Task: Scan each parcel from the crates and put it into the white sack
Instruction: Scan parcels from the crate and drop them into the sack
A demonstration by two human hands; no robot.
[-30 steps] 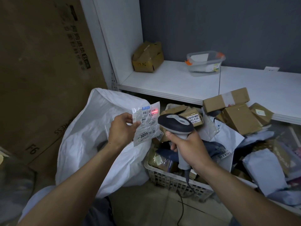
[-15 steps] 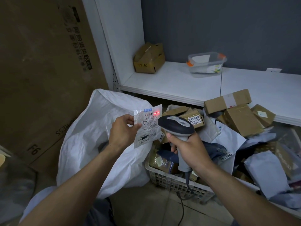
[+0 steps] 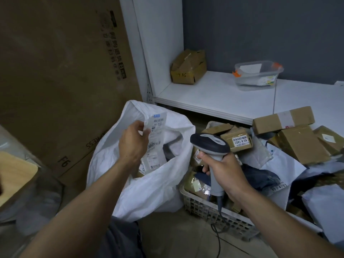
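Note:
My left hand (image 3: 133, 141) pinches a small clear-plastic parcel (image 3: 156, 133) with a printed label, holding it over the open mouth of the white sack (image 3: 149, 187). More labelled parcels lie inside the sack. My right hand (image 3: 224, 172) grips the handle of a grey and black barcode scanner (image 3: 209, 144), whose cable hangs down to the floor. The scanner sits above the left end of a white plastic crate (image 3: 202, 207) piled with brown boxes and grey and white mailer bags.
A large brown cardboard sheet (image 3: 55, 71) leans on the left behind the sack. A white shelf (image 3: 223, 97) behind the crate carries a dented brown box (image 3: 188, 67) and a clear plastic tub (image 3: 257, 75). A wooden surface (image 3: 13, 174) shows at far left.
My left hand has carried the parcel left, away from the scanner, to above the sack's mouth. The red scan light on the label is gone. The scanner has stayed roughly in place.

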